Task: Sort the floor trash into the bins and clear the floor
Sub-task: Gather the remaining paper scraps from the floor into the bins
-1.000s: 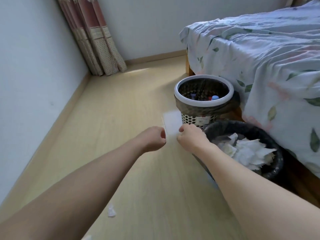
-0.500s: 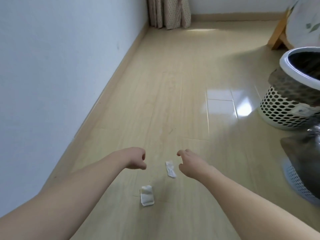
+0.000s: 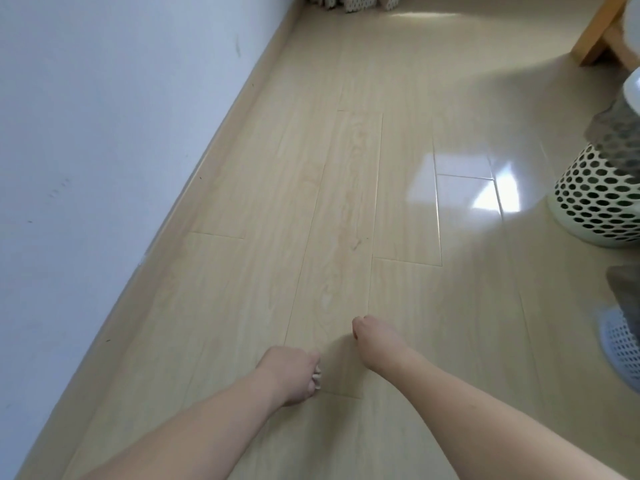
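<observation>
My left hand (image 3: 289, 374) rests low on the wooden floor (image 3: 346, 202), fingers closed on a small white paper scrap (image 3: 317, 376) that peeks out at the fingertips. Just to its right and a little farther away, my right hand (image 3: 372, 337) is curled into a fist on the floor, and whatever is inside it is hidden. No loose trash shows on the floor. A white perforated bin (image 3: 595, 206) with a grey bag liner stands at the right edge. A second mesh bin (image 3: 620, 344) is blurred at the lower right.
A white wall (image 3: 104, 150) with a beige skirting board runs along the left side. A wooden bed leg (image 3: 594, 36) stands at the top right, and the curtain hem (image 3: 349, 0) hangs at the far end.
My view swung from the bins down to the floor. Both hands dropped onto the two white scraps and closed; neither scrap lies loose on the floor now.
</observation>
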Motion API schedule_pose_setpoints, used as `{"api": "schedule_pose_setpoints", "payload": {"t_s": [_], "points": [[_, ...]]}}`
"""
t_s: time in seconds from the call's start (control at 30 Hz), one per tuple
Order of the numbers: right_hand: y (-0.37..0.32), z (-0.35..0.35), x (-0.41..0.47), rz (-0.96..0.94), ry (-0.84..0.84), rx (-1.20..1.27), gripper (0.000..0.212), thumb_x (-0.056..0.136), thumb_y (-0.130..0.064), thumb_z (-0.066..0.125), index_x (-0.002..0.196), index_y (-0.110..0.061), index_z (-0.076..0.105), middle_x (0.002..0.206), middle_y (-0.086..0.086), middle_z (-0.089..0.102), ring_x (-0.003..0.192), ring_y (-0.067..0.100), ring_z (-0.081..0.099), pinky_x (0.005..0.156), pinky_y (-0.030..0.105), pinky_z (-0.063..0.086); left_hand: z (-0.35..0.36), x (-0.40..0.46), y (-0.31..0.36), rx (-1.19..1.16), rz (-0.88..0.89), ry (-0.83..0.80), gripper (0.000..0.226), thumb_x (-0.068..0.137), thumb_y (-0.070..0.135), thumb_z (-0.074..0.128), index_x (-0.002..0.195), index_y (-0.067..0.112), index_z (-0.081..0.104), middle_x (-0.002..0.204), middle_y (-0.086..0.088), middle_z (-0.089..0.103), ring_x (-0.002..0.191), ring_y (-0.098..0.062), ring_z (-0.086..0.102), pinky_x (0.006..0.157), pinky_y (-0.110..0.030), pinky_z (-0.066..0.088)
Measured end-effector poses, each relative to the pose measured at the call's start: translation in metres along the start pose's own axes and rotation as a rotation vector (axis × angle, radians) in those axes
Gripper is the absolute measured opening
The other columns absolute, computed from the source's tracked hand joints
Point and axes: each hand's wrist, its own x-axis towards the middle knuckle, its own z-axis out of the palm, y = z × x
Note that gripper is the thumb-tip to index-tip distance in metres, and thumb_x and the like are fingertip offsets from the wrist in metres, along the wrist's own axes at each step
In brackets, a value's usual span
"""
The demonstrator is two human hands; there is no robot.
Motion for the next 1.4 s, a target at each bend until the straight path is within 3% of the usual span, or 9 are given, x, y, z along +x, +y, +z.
{"api": "schedule_pose_setpoints", "payload": {"t_s": [0.23, 0.47, 0.63, 0.83, 0.9, 1.0, 1.07, 1.2, 1.4], "points": [[0.03, -0.06, -0.024, 0.013, 0.014, 0.08, 0.015, 0.089, -0.007, 0.041, 0.089, -0.017, 0.052, 0.108, 0.008, 0.062, 0.086, 0.023, 0.056, 0.071, 0.03, 0.046, -0.072, 0.013, 0.006, -0.227, -0.113, 0.11, 0.022, 0.088, 0.04, 0.042, 0.098, 0.021, 0.05, 0.12, 0.0, 0.063, 0.108, -0.026, 0.058, 0.084, -0.033, 0.046], [0.135, -0.174, -0.115, 0.148, 0.369, 0.225, 0.013, 0.089, -0.013, 0.048, 0.092, -0.017, 0.061, 0.099, 0.003, 0.063, 0.092, 0.023, 0.06, 0.076, 0.031, 0.051, -0.199, 0.017, 0.119, -0.493, 0.077, 0.333, 0.022, 0.089, 0.033, 0.051, 0.076, 0.018, 0.041, 0.082, 0.002, 0.052, 0.072, -0.02, 0.048, 0.057, -0.029, 0.034], [0.241, -0.217, -0.208, 0.39, 0.676, 0.339, 0.011, 0.091, -0.016, 0.053, 0.092, -0.015, 0.064, 0.094, 0.002, 0.064, 0.087, 0.019, 0.059, 0.073, 0.031, 0.05, -0.273, 0.023, 0.239, -0.755, 0.302, 0.404, 0.025, 0.069, 0.04, 0.052, 0.078, 0.017, 0.047, 0.088, -0.006, 0.063, 0.078, -0.023, 0.06, 0.069, -0.037, 0.05], [0.348, -0.204, -0.289, 0.671, 0.779, 0.445, 0.014, 0.089, -0.012, 0.049, 0.089, -0.018, 0.062, 0.1, 0.003, 0.066, 0.089, 0.022, 0.058, 0.072, 0.028, 0.043, -0.305, 0.04, 0.383, -0.646, 0.481, 0.44, 0.017, 0.08, 0.032, 0.059, 0.074, 0.022, 0.047, 0.076, 0.0, 0.06, 0.073, -0.021, 0.058, 0.065, -0.04, 0.051], [0.371, -0.188, -0.302, 0.706, 0.743, 0.481, 0.015, 0.088, -0.012, 0.048, 0.089, -0.015, 0.063, 0.1, 0.005, 0.066, 0.089, 0.023, 0.058, 0.072, 0.029, 0.045, -0.301, 0.05, 0.421, -0.515, 0.481, 0.339, 0.01, 0.082, 0.028, 0.059, 0.079, 0.021, 0.052, 0.078, 0.001, 0.058, 0.071, -0.015, 0.055, 0.058, -0.029, 0.043], [0.389, -0.169, -0.305, 0.712, 0.683, 0.576, 0.022, 0.09, -0.012, 0.048, 0.093, -0.011, 0.07, 0.099, 0.008, 0.068, 0.087, 0.023, 0.063, 0.067, 0.03, 0.05, -0.288, 0.065, 0.451, -0.292, 0.448, 0.214, 0.017, 0.08, 0.025, 0.058, 0.094, 0.015, 0.058, 0.09, -0.001, 0.061, 0.081, -0.017, 0.059, 0.064, -0.028, 0.047], [0.394, -0.168, -0.303, 0.705, 0.677, 0.596, 0.024, 0.092, -0.014, 0.049, 0.1, -0.014, 0.071, 0.105, 0.006, 0.068, 0.089, 0.021, 0.063, 0.065, 0.024, 0.048, -0.284, 0.071, 0.457, -0.259, 0.441, 0.263, 0.022, 0.084, 0.024, 0.056, 0.105, 0.017, 0.057, 0.101, -0.002, 0.061, 0.09, -0.018, 0.058, 0.075, -0.03, 0.051], [0.385, -0.181, -0.299, 0.67, 0.727, 0.645, 0.037, 0.093, -0.015, 0.048, 0.129, -0.021, 0.055, 0.129, 0.003, 0.056, 0.116, 0.022, 0.054, 0.09, 0.029, 0.044, -0.291, 0.074, 0.446, -0.102, 0.459, 0.383, 0.025, 0.092, 0.029, 0.051, 0.114, 0.019, 0.054, 0.111, -0.001, 0.058, 0.096, -0.019, 0.056, 0.08, -0.032, 0.051], [0.343, -0.251, -0.312, 0.633, 0.712, 0.612, 0.051, 0.092, -0.02, 0.055, 0.142, -0.017, 0.042, 0.143, 0.003, 0.048, 0.128, 0.021, 0.048, 0.103, 0.034, 0.043, -0.357, 0.051, 0.412, 0.002, 0.556, 0.569, 0.026, 0.094, 0.032, 0.048, 0.114, 0.016, 0.051, 0.115, -0.004, 0.055, 0.106, -0.024, 0.053, 0.087, -0.036, 0.045]]}}
